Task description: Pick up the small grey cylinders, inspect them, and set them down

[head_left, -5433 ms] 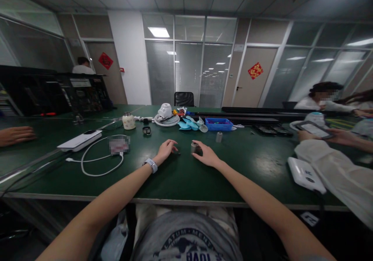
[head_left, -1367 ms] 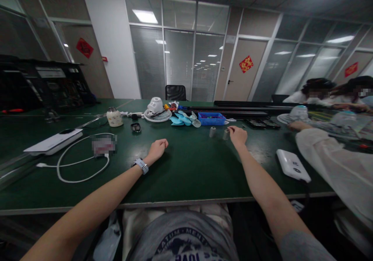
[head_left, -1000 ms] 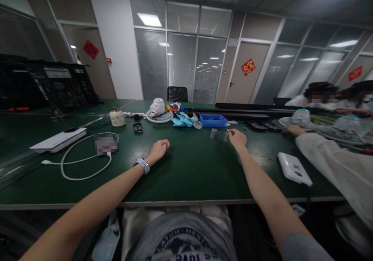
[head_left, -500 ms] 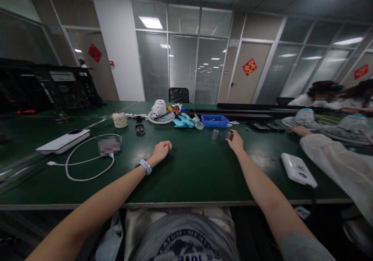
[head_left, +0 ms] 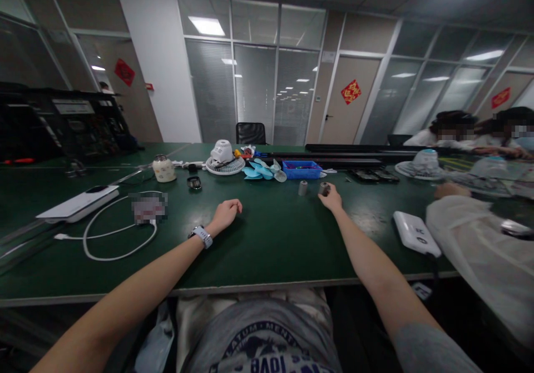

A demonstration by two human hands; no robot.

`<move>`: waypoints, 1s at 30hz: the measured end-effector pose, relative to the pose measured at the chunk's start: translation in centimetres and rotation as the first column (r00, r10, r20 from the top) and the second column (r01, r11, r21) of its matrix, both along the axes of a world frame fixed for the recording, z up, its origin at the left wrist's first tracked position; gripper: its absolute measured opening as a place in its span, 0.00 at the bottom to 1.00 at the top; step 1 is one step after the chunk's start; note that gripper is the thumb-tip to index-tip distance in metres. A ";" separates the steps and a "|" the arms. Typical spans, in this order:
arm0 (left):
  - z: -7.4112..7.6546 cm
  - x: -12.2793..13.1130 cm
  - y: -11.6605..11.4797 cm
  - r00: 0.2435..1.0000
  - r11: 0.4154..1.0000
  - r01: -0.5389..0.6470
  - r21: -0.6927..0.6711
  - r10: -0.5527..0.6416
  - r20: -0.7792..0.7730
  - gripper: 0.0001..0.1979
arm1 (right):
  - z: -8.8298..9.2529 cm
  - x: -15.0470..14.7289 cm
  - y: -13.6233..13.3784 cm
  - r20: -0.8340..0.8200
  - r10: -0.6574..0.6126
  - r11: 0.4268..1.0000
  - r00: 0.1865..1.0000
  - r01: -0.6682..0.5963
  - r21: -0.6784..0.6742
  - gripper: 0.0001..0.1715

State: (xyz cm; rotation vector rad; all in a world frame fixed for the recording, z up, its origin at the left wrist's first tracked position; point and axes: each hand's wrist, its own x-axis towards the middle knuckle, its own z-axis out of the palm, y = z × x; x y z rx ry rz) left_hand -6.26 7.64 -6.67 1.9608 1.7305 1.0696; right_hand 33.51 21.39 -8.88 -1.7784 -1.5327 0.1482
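My right hand [head_left: 332, 199] has its thumb and fingers around a small grey metal cylinder [head_left: 324, 188], which stands upright at table height. A second, similar metal cylinder [head_left: 302, 188] stands just left of it, apart from the hand. My left hand [head_left: 226, 215], with a watch on the wrist, rests on the green table [head_left: 267, 245] with loosely curled fingers, and nothing shows in it. Behind the cylinders is a blue tray [head_left: 302, 169] with small parts inside. Light-blue fan blades [head_left: 259, 170] lie left of the tray.
A white fan body [head_left: 225, 159], a patterned bottle [head_left: 164, 170] and a dark oval item [head_left: 194, 183] stand farther left. A white cable [head_left: 120, 259] loops at left. At right are a white power bank [head_left: 416, 233] and a co-worker's sleeve [head_left: 479, 245].
The whole view has turned slightly to the right. The co-worker's arm at right has shifted and a shiny object shows beside it. My hands keep nearly the same pose.
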 end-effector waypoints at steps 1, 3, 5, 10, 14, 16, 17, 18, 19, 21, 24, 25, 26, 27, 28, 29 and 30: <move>0.0 0.0 0.0 1.000 1.000 -0.003 -0.001 0.003 -0.002 0.13 | 0.0 0.0 0.0 -0.003 0.000 1.000 1.000 0.000 0.001 0.35; -0.1 0.0 0.1 1.000 1.000 -0.009 -0.003 0.009 -0.007 0.13 | -0.1 0.0 0.1 -0.006 -0.001 1.000 1.000 0.001 0.004 0.35; -0.1 0.0 0.2 1.000 1.000 -0.013 -0.001 0.013 -0.008 0.13 | -0.1 0.0 0.1 -0.006 0.001 1.000 1.000 -0.001 0.006 0.35; -0.1 0.0 0.1 1.000 1.000 -0.006 -0.011 0.006 0.006 0.13 | -0.3 0.1 0.2 -0.006 0.009 1.000 1.000 -0.009 0.026 0.34; 0.0 0.1 0.0 1.000 1.000 0.005 -0.016 -0.004 0.011 0.13 | -0.2 0.0 0.2 -0.001 0.009 1.000 1.000 -0.009 0.012 0.35; 0.0 0.1 0.0 1.000 1.000 0.004 -0.017 -0.004 0.010 0.13 | -0.1 0.0 0.1 0.007 0.002 1.000 1.000 -0.002 0.002 0.35; 0.1 0.1 0.0 1.000 1.000 0.004 -0.019 -0.004 0.009 0.13 | -0.1 0.0 0.1 0.011 0.000 1.000 1.000 0.000 -0.001 0.35; 0.0 0.1 0.0 1.000 1.000 0.006 -0.022 -0.006 0.007 0.13 | -0.1 0.0 0.0 0.015 -0.001 1.000 1.000 0.001 -0.001 0.35; 0.0 0.1 0.0 1.000 1.000 0.008 -0.024 -0.008 0.005 0.13 | 0.0 0.0 0.0 0.017 0.001 1.000 1.000 -0.001 0.001 0.35; 0.0 0.0 0.0 1.000 1.000 0.012 -0.027 -0.012 0.005 0.13 | 0.0 0.0 0.0 0.017 0.008 1.000 1.000 -0.008 0.003 0.35; 0.1 0.1 0.0 1.000 1.000 0.007 -0.030 -0.007 0.008 0.13 | 0.1 0.1 -0.1 0.018 0.015 1.000 1.000 -0.015 -0.001 0.35; 0.1 0.1 -0.1 1.000 1.000 0.004 -0.031 -0.003 0.008 0.13 | 0.1 0.0 -0.1 0.019 0.016 1.000 1.000 -0.016 -0.004 0.35; 0.1 0.1 -0.1 1.000 0.999 0.001 -0.032 -0.001 0.007 0.13 | 0.1 0.0 -0.1 0.021 0.017 1.000 1.000 -0.017 -0.007 0.35; 0.1 0.2 -0.1 1.000 0.999 0.002 -0.032 -0.002 0.006 0.13 | 0.1 0.0 -0.1 0.023 0.017 1.000 1.000 -0.017 -0.009 0.35; 0.1 0.2 -0.1 1.000 1.000 0.003 -0.030 -0.003 0.003 0.13 | 0.1 0.0 -0.1 0.024 0.017 1.000 1.000 -0.017 -0.009 0.35; 0.1 0.2 -0.1 1.000 1.000 0.005 -0.026 -0.005 -0.001 0.13 | 0.1 0.0 -0.1 0.024 0.016 1.000 1.000 -0.016 -0.008 0.35; 0.1 0.1 -0.1 1.000 1.000 0.006 -0.020 -0.006 -0.006 0.13 | 0.1 -0.1 -0.1 0.023 0.013 1.000 1.000 -0.013 -0.005 0.35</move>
